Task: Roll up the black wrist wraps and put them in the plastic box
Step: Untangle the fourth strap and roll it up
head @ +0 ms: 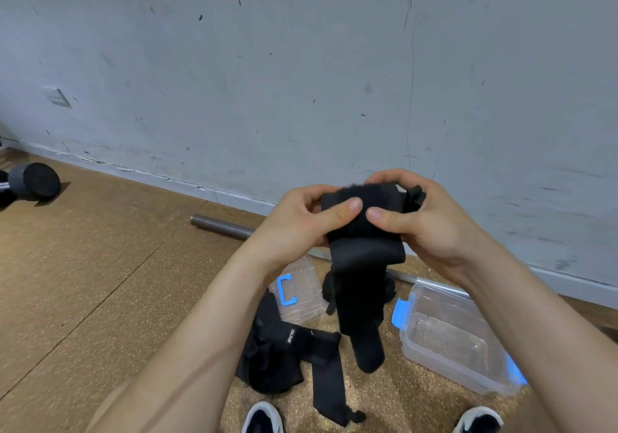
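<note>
Currently in hand: fingers of left hand and right hand curl round the top end of one wrap, thumbs pressed on its front, held above the floor.
Roll: barely begun at the top; the long tail hangs loose.
Material: black soft fabric, fuzzy at the gripped end.
Other wraps: unrolled on the floor, against the lid.
Box: open, on the floor to the right, no wrap visible inside.
Progress, by judgement: early; nearly all rolling and boxing remains.
</note>
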A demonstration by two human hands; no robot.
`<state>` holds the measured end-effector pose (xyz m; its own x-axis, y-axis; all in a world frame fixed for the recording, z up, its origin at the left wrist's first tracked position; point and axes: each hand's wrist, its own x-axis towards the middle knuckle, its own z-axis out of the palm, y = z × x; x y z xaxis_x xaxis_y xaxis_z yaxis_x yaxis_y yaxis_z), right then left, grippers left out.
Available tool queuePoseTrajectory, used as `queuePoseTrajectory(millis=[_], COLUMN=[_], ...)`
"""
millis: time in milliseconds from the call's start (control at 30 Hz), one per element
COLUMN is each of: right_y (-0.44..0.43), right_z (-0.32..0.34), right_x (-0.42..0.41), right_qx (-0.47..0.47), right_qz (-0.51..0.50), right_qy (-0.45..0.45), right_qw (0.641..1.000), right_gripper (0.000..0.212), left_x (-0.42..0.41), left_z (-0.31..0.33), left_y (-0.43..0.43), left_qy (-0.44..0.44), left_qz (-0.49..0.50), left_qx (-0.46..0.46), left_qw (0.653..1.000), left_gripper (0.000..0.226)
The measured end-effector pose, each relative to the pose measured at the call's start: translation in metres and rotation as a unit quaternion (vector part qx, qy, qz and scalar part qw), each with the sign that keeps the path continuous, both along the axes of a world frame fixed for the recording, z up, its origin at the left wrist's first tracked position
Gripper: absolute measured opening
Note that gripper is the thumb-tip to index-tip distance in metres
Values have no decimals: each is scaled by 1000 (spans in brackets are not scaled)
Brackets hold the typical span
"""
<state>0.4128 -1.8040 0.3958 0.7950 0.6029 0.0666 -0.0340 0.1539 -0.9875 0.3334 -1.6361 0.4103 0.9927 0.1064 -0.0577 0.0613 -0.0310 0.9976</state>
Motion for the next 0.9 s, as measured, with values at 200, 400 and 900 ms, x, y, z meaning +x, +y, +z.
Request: queuePoseTrajectory(millis=[200, 400, 900], right_y=[-2, -14, -9], right_z=[7, 11, 8], right_x=[-4, 10, 11], right_qx=[23, -176, -361], right_qz=[64, 96, 6], right_qy=[74, -76, -340], right_qw=[995, 977, 868], right_gripper=[42, 38, 31], left_x=[0, -2, -10], left_z=[-1, -7, 8], left_y=[4, -5, -2], left_qy=[-76, -78, -119], left_qz=[33, 47, 31], left_qx=[90, 280, 333], left_qw=[993, 956, 935], left_gripper=[33, 41, 46])
